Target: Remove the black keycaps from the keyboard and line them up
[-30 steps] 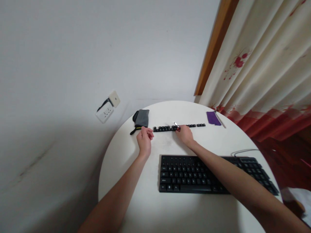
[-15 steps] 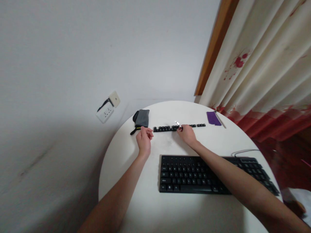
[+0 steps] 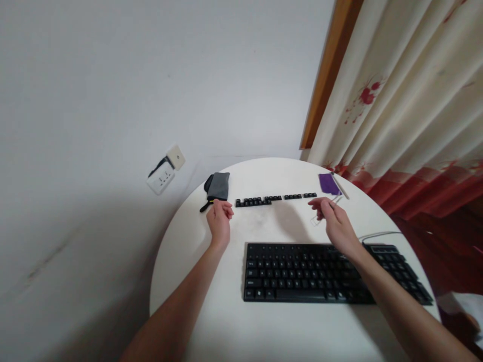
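My right hand (image 3: 335,221) is above the keyboard's back edge, fingers bent around a thin wire keycap puller (image 3: 315,221), whose wire shows on both sides of the hand. Left of it on the white table lie rows of loose black keycaps (image 3: 253,201). My left hand (image 3: 220,219) is loosely curled near the left end of these rows, with nothing visible in it. Just beyond it are a grey cloth (image 3: 219,186) and a black-handled tool (image 3: 206,206) with a yellow stripe, partly hidden. The black keyboard (image 3: 298,274) lies nearest me, partly under my right forearm.
A purple cloth (image 3: 327,184) and a thin pale stick (image 3: 341,187) lie at the table's back right. The keyboard cable (image 3: 381,235) runs off the right side. A wall with a socket (image 3: 161,178) stands at left, a curtain (image 3: 407,125) at right.
My right hand has moved right and toward me with the puller, away from the keycaps, uncovering that part of the row. My left hand stays nearly in place, its fingers slightly more curled.
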A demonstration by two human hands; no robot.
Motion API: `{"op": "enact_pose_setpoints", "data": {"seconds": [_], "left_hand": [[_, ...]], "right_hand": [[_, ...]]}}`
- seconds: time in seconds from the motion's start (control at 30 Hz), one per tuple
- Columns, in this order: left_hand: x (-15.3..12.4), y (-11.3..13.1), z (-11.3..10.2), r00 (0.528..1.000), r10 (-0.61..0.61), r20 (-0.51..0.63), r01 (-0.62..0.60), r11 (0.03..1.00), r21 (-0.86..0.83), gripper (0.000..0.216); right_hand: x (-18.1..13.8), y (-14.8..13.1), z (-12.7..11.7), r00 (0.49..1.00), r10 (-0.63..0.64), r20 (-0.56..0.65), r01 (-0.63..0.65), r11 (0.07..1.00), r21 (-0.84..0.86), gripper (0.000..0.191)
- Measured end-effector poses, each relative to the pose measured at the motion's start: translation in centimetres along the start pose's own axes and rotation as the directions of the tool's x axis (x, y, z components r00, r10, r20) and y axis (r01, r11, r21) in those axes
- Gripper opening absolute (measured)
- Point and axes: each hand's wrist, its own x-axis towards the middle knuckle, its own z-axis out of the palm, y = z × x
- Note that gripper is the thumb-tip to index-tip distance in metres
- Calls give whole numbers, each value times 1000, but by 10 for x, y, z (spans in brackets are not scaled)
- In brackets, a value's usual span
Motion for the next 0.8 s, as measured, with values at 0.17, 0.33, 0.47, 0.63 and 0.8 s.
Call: {"op": "enact_pose_setpoints", "data": {"seconds": [0.17, 0.33, 0.47, 0.63, 0.8], "left_hand": [[-10, 4, 4, 998, -9, 57, 8, 1000, 15, 49], [-25, 15, 11, 983, -12, 185, -1, 998, 71, 49], [-39, 25, 14, 951, 22, 309, -72, 986, 151, 47], [-51, 27, 11, 879, 86, 470, -214, 951, 224, 44], [-55, 27, 10, 825, 120, 553, -288, 930, 228, 45]], "right_hand": [[-23, 4, -11, 996, 67, 67, -66, 998, -10, 42], [-31, 8, -14, 973, 4, 230, 7, 999, -48, 22], [-35, 6, -18, 923, -51, 382, 88, 993, -79, 15], [-36, 7, -21, 853, -110, 510, 190, 976, -106, 19], [-36, 11, -20, 824, -132, 551, 247, 959, -139, 22]]}}
